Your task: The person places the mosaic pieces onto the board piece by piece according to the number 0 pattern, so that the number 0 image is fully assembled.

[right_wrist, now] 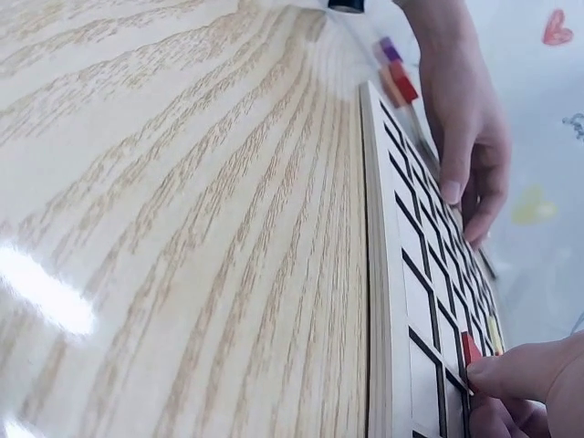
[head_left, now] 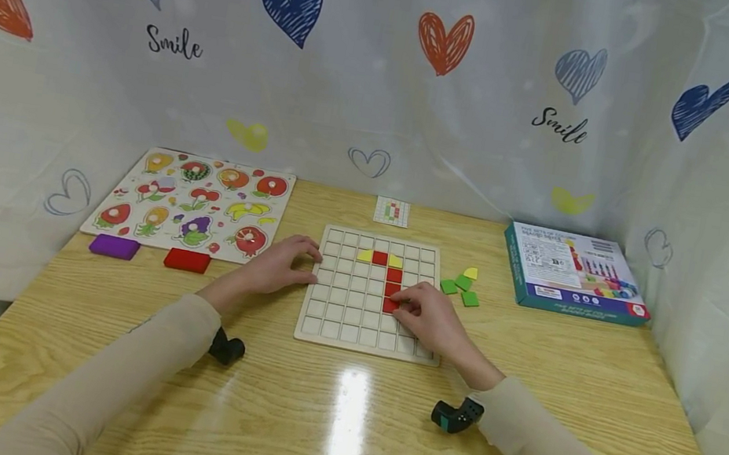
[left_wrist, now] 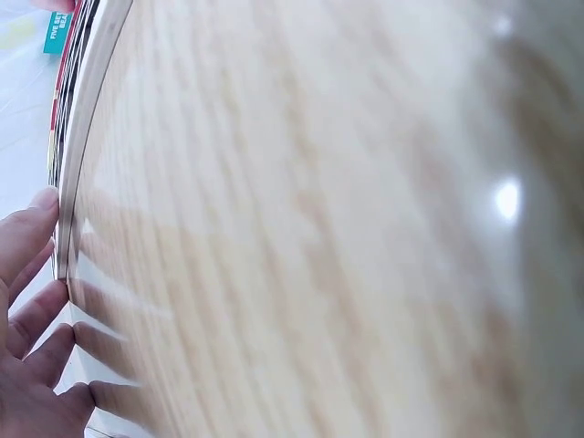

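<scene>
A wooden grid board (head_left: 322,316) lies on the table between the two hands. My right hand (head_left: 432,318) pinches a red square tile (right_wrist: 470,354) between thumb and fingers at a cell right of the board's middle; the tile stands slightly proud of the grid. Above it in the same column are more red tiles (head_left: 394,274). At the top of the pattern, a red square (head_left: 379,258) sits between two yellow rounded-corner pieces (head_left: 365,255). My left hand (head_left: 280,266) rests at the board's left edge, fingertips touching it, fingers relaxed.
Loose green tiles (head_left: 470,299) and a yellow piece (head_left: 470,273) lie right of the board. A small pattern card (head_left: 391,212) is behind it. A fruit puzzle board (head_left: 126,194), purple block (head_left: 114,247) and red block (head_left: 186,261) are left; a box (head_left: 575,273) stands right.
</scene>
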`<state>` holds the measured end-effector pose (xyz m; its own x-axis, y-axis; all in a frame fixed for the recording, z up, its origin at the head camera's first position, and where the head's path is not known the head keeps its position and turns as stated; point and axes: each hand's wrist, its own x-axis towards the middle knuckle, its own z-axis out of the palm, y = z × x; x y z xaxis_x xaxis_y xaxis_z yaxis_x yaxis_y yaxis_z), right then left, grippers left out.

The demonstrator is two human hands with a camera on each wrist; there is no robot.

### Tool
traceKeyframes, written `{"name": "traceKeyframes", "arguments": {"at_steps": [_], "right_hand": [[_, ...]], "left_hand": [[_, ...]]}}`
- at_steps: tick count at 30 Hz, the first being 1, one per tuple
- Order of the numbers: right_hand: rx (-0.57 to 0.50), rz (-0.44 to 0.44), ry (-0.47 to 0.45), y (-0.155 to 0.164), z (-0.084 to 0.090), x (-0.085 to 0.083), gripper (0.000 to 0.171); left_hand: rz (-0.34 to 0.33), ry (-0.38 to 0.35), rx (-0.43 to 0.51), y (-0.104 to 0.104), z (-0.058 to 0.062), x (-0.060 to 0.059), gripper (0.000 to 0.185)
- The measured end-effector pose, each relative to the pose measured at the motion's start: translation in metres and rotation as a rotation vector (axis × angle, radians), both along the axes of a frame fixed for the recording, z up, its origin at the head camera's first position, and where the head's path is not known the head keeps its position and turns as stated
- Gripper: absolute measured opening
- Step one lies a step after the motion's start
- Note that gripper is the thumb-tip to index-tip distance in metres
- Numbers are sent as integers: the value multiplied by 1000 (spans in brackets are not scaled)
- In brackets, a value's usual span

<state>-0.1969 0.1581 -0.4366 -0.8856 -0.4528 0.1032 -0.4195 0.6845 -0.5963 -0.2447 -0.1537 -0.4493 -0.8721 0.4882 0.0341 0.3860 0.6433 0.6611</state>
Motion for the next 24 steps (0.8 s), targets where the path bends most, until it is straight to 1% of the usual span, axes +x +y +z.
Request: {"name": "traceKeyframes", "arguments": {"at_steps": [8,20,22,24], "right_hand": [[-6,-3,25,-1,-2,0,19],[-34,-28,9,-2,-4,2,18],[-51,-36,-15,0,-5,2,19],[-76,-57,-59,3,-4,2,21]], "left_hand": [[0,5,1,0,0,0,30],[5,-4,-2,0,2,2,31],[5,-4,0,0,2,2,31],[5,-4,0,0,2,2,31]]}}
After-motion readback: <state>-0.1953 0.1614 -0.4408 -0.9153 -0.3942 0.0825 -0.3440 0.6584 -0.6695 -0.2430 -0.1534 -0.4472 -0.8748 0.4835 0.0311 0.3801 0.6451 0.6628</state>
